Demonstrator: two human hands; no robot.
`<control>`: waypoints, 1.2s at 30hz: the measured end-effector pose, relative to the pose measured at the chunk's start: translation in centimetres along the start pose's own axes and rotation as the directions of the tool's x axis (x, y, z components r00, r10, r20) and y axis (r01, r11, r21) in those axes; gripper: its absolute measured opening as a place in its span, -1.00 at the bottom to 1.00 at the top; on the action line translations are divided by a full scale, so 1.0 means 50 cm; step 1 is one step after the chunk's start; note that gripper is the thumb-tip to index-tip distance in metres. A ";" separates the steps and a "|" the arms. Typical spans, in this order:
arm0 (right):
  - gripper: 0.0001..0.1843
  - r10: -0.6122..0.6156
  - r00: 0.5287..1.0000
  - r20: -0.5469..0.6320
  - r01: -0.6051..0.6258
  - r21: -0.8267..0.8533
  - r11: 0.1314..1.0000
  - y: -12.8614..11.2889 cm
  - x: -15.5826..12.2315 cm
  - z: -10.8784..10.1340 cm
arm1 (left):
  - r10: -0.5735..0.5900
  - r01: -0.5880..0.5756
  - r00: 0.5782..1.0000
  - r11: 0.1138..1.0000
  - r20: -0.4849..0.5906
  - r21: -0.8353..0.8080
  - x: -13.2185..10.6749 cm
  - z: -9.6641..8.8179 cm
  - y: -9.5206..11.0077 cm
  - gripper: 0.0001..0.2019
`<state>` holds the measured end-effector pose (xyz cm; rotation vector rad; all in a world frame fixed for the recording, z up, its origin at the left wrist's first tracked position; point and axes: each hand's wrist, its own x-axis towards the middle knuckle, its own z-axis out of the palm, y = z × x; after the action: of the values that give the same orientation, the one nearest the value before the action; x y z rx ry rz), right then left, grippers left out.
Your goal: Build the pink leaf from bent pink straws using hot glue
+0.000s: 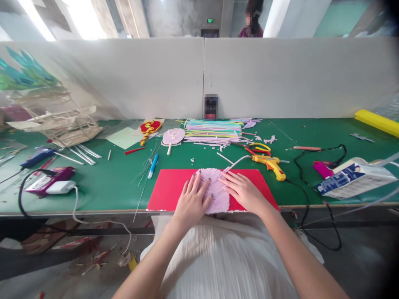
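A pale pink ribbed fan-shaped piece (pixel 215 195) lies on a red board (pixel 165 189) at the near edge of the green table (pixel 311 137). My left hand (pixel 191 199) rests flat on the fan's left half, fingers spread. My right hand (pixel 243 189) lies flat on its right half, fingers stretched toward the middle. A thin white stick (pixel 237 162) runs from the fan's top toward a yellow glue gun (pixel 271 162).
Behind the board lie a bundle of coloured strips (pixel 212 131), red-handled scissors (pixel 257 148), a blue pen (pixel 152 165), a second pink fan (pixel 173 137) and a red ornament (pixel 149 126). A wooden model (pixel 62 120) stands left, a carton (pixel 352 178) right. A person stands beyond the white partition (pixel 202 74).
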<state>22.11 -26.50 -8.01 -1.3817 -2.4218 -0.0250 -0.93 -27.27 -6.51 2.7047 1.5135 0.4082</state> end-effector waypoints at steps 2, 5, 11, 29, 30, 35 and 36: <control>-0.57 0.001 1.000 -0.008 -0.001 0.004 1.000 -0.002 0.001 -0.002 | 0.008 -0.008 1.000 1.000 0.022 -0.010 0.004 -0.010 0.000 -0.48; -0.57 0.001 1.000 -0.021 0.000 0.006 1.000 -0.004 0.001 -0.004 | 0.028 -0.028 0.999 1.000 0.033 -0.010 0.016 -0.027 -0.001 -0.46; -0.56 -0.006 1.000 -0.017 0.006 -0.001 1.000 -0.002 0.001 -0.004 | 0.007 -0.010 0.995 0.999 0.097 0.031 0.033 -0.025 0.001 -0.45; -0.56 0.001 1.000 0.014 -0.001 -0.014 1.000 -0.003 0.001 -0.005 | -0.016 0.014 0.999 0.999 0.044 0.040 -0.022 -0.009 0.015 -0.47; -0.56 0.001 1.000 0.014 -0.001 -0.012 1.000 -0.004 0.001 -0.006 | -0.021 0.020 0.999 0.999 0.038 0.045 -0.021 -0.008 0.017 -0.47; -0.56 0.001 1.000 0.021 -0.001 -0.004 1.000 -0.004 0.001 -0.008 | -0.017 0.016 0.999 0.999 0.039 0.037 -0.009 -0.012 0.014 -0.47; -0.56 0.000 1.000 0.018 0.000 -0.003 1.000 -0.004 0.001 -0.008 | -0.013 0.012 0.999 0.999 0.039 0.031 -0.008 -0.012 0.013 -0.47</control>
<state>22.05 -26.65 -7.58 -1.3888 -2.4373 -0.0164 -0.73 -28.00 -5.92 2.7075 1.5386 0.3322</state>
